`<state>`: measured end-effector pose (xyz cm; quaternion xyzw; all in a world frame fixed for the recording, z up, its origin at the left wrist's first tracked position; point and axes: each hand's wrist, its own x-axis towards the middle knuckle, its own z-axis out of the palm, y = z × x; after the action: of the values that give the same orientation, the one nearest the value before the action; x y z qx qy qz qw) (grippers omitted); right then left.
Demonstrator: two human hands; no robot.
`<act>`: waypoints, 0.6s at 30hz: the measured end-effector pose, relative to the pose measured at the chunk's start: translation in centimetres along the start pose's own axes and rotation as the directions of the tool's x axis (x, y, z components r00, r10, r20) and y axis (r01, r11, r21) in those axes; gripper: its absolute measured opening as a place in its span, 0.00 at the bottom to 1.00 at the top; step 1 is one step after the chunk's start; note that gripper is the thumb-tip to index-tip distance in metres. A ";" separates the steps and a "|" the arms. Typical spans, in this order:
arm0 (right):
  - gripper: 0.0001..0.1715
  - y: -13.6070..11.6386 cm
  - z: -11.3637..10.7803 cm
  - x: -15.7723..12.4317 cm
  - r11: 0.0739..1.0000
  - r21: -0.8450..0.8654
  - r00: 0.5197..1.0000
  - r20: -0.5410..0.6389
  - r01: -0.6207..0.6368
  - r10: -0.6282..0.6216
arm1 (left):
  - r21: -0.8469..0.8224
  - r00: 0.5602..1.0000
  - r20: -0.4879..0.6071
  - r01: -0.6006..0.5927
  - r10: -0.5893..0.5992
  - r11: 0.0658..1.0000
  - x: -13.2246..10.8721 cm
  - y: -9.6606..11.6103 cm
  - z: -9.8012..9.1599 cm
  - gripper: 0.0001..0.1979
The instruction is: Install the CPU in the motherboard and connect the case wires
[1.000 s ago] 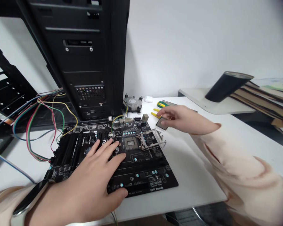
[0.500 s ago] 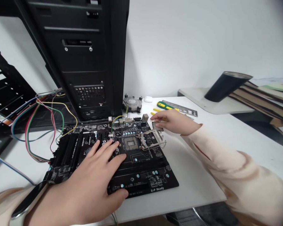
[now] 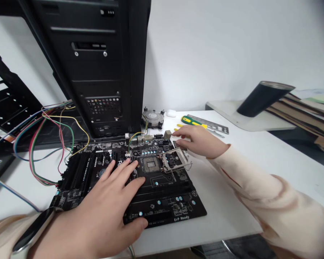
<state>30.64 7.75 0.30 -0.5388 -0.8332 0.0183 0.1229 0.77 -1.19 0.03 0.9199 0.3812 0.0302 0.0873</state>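
Observation:
A black motherboard (image 3: pixel 167 196) lies flat on the table. Its CPU socket (image 3: pixel 151 164) is uncovered, and the hinged metal load frame (image 3: pixel 176 160) is swung up to the right. My left hand (image 3: pixel 116 194) rests on the board with fingers spread, left of and below the socket, holding nothing. At the board's far right corner is my right hand (image 3: pixel 196 140), its thumb and index finger curved with a gap between them. The thumb touches or hovers over a small dark flat piece (image 3: pixel 175 144), partly hidden by the hand and too unclear to name.
A black computer case (image 3: pixel 102 72) stands behind the board, with coloured cables (image 3: pixel 43 144) at left. A cooling fan (image 3: pixel 153 118), a white case (image 3: pixel 171 113), a green-yellow screwdriver (image 3: pixel 193 121) and a metal plate (image 3: pixel 213 125) lie behind. Folders (image 3: pixel 294 117) are stacked at right.
The view has shifted slightly, moving the scene a little to the right. My right thumb and fingers have shifted slightly at the board's corner. My left hand stays put on the board.

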 end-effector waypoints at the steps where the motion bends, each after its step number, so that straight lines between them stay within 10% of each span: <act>1: 0.13 -0.1 -0.1 -0.1 1.000 -0.003 1.000 -0.026 0.014 -0.014 | -0.009 1.000 -0.004 -0.001 0.001 1.000 0.0 0.0 0.0 0.30; 18: 0.11 -1.8 -0.4 -0.6 0.994 0.037 0.944 -0.318 0.105 -0.088 | -0.047 1.000 -0.006 0.012 -0.012 0.999 0.0 0.2 -0.2 0.29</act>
<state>29.29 6.45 0.85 -0.4897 -0.8274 -0.0518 0.2699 0.87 -1.36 0.22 0.9152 0.3862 0.0415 0.1076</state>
